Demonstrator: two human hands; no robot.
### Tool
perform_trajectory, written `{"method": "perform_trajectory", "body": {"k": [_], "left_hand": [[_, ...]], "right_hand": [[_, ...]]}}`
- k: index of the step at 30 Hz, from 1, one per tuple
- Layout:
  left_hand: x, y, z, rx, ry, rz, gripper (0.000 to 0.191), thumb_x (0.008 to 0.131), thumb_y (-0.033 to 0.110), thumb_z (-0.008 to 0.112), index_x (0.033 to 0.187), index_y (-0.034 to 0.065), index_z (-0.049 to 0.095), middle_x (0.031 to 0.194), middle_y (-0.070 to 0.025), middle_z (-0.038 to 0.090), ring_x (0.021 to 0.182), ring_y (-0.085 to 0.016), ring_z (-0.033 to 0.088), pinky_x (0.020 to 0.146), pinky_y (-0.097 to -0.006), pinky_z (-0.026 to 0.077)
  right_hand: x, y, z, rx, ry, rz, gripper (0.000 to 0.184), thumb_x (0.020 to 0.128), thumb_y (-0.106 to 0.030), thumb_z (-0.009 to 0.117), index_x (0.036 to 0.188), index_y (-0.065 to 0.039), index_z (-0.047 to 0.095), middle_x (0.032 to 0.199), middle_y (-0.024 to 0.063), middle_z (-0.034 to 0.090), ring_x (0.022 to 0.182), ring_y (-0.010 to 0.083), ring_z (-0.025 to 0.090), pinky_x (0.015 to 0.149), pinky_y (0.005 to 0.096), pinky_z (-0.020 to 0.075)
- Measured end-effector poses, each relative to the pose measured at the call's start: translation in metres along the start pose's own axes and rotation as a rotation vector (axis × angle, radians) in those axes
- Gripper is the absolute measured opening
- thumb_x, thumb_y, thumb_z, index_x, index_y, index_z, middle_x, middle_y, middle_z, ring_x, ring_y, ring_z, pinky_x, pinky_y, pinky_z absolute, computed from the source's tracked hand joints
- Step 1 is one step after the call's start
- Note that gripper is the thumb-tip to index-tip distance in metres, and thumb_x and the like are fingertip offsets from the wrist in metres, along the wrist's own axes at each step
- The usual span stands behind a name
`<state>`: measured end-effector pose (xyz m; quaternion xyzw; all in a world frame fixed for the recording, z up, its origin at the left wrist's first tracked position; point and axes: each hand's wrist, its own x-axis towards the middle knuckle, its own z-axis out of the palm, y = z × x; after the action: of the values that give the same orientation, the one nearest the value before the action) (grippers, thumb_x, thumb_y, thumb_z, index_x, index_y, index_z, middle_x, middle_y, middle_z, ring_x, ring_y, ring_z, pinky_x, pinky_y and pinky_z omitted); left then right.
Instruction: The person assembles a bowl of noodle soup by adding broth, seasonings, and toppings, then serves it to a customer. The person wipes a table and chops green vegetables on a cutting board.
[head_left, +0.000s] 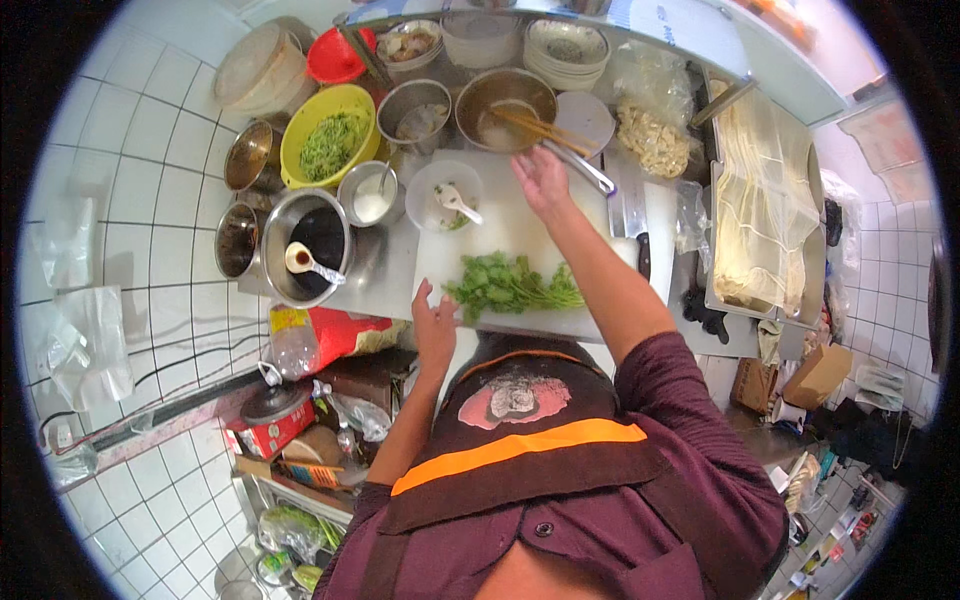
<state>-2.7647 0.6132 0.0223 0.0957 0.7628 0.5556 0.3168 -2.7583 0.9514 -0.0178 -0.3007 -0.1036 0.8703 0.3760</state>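
Note:
A bunch of fresh coriander (499, 285) lies along the near edge of the white cutting board (514, 234). My left hand (435, 326) is just left of its leaves, fingers apart, holding nothing. My right hand (543, 181) reaches over the board's far part, empty, its fingers loosely extended. Close beyond those fingertips stands a metal pan (480, 97) with wooden chopsticks (544, 126) resting across it. Its metal handle (581, 166) passes beside my right hand. On the board's left, a translucent bowl (421, 196) contains a white spoon (454, 199) and green bits.
Right of the board lies a cleaver (627, 206). Leftward stand a steel bowl of dark liquid (271, 255) with a spoon, a cup of white contents (371, 201) and a yellow basin (292, 154) of shredded greens. A tray of covered noodles or dough (757, 210) is far right.

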Motion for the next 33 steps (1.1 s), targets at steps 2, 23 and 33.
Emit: {"method": "perform_trajectory", "body": {"k": [2,23,33], "left_hand": [[-0.012,0.009,0.006,0.237,-0.033,0.203,0.053,0.101,0.018,0.056,0.149,0.0017,0.038,0.146,-0.0185,0.04,0.106,-0.025,0.064,0.081,-0.0337,0.057],[0.012,-0.006,0.177,0.919,-0.667,1.275,0.02,0.075,0.016,0.069,0.091,0.0075,0.061,0.094,-0.0101,0.058,0.091,-0.031,0.057,0.077,-0.0447,0.045],[0.0,0.001,0.181,0.871,-0.574,1.306,0.033,0.077,0.007,0.067,0.11,0.0082,0.066,0.108,-0.0106,0.062,0.097,-0.032,0.059,0.08,-0.0463,0.048]], "right_hand": [[0.007,-0.002,0.009,-0.005,0.025,0.026,0.047,0.097,-0.01,0.056,0.138,0.006,0.04,0.145,0.0183,0.044,0.135,0.039,0.044,0.112,0.0491,0.043],[-0.262,-0.122,-0.193,-1.8,0.396,-0.707,0.019,0.092,-0.013,0.062,0.108,-0.004,0.068,0.1,0.0157,0.067,0.093,0.036,0.064,0.083,0.0445,0.0513],[-0.232,-0.097,-0.193,-1.914,-0.078,-0.624,0.009,0.088,-0.012,0.061,0.095,-0.005,0.061,0.088,0.0166,0.062,0.085,0.0393,0.062,0.074,0.0504,0.0502]]}}
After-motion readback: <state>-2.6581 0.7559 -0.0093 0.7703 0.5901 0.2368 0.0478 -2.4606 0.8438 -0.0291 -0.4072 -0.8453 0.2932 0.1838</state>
